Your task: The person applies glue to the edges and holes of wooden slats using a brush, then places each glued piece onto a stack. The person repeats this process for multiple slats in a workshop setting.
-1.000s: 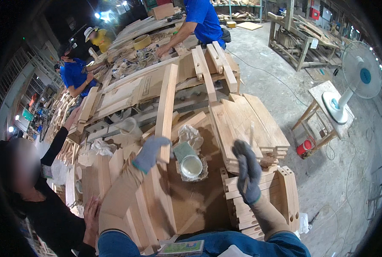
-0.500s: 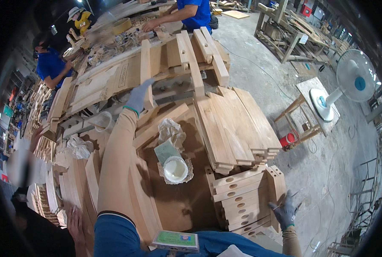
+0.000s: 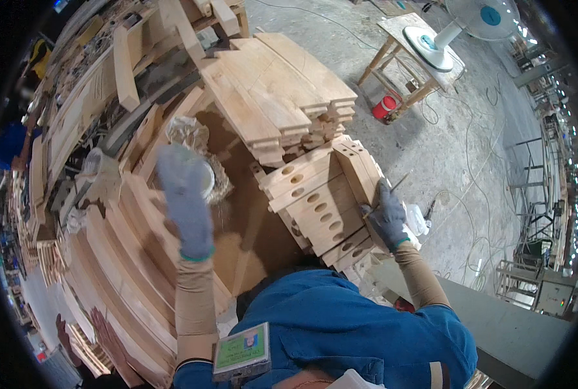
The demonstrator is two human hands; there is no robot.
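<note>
My left hand (image 3: 188,204), in a grey glove, is smeared by motion above the brown board (image 3: 247,236). Partly behind it stands a white cup (image 3: 209,179), and its fingers cannot be made out. My right hand (image 3: 387,219), gloved too, holds a thin stick (image 3: 400,180) that pokes out past the fingers. That hand rests against the near end of a wooden piece with small round holes (image 3: 359,170). This piece lies across a row of wooden slats with oval holes (image 3: 318,207). Crumpled paper (image 3: 188,133) lies beyond the cup.
Flat boards (image 3: 282,81) are stacked ahead. Curved wooden parts (image 3: 117,259) fill the left, where another person's hand (image 3: 110,340) lies. Right are a white fan (image 3: 431,45) on a stand, a red bucket (image 3: 384,107), a clear plastic container (image 3: 417,220) and cables on the floor.
My left hand has come back from the upright wooden piece to above the cup. The view has swung to the right and down. My right hand still has the stick.
</note>
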